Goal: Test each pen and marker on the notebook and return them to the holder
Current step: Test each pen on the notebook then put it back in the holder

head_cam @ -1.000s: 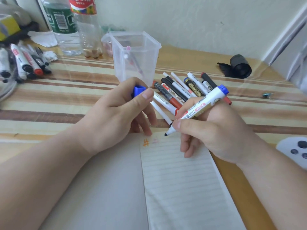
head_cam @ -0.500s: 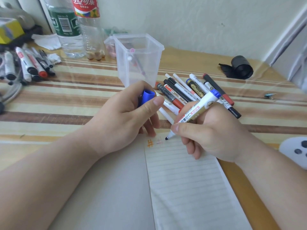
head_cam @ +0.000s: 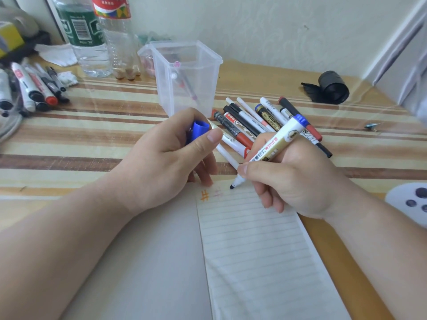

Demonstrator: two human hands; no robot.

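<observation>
An open lined notebook (head_cam: 258, 250) lies in front of me, with an orange mark and a faint pink mark at its top left. My right hand (head_cam: 298, 181) grips an uncapped white marker (head_cam: 275, 148) with a blue end, its dark tip just above the top of the page. My left hand (head_cam: 171, 155) holds the blue cap (head_cam: 199, 130) and its fingertips rest at the notebook's top edge. A clear plastic holder (head_cam: 187, 77) stands behind, with a pink-capped pen or two inside. Several pens and markers (head_cam: 254, 121) lie in a pile behind my hands.
Another group of markers (head_cam: 34, 88) lies at the far left. Two plastic bottles (head_cam: 101, 35) stand at the back left beside the holder. A black roll (head_cam: 330, 87) sits at the back right, a small clip (head_cam: 372, 126) near the right edge, a white controller (head_cam: 409, 199) at right.
My right hand has kept the marker tip near the top of the page, shifting slightly. The left hand still holds the blue cap. The camera moved a little closer.
</observation>
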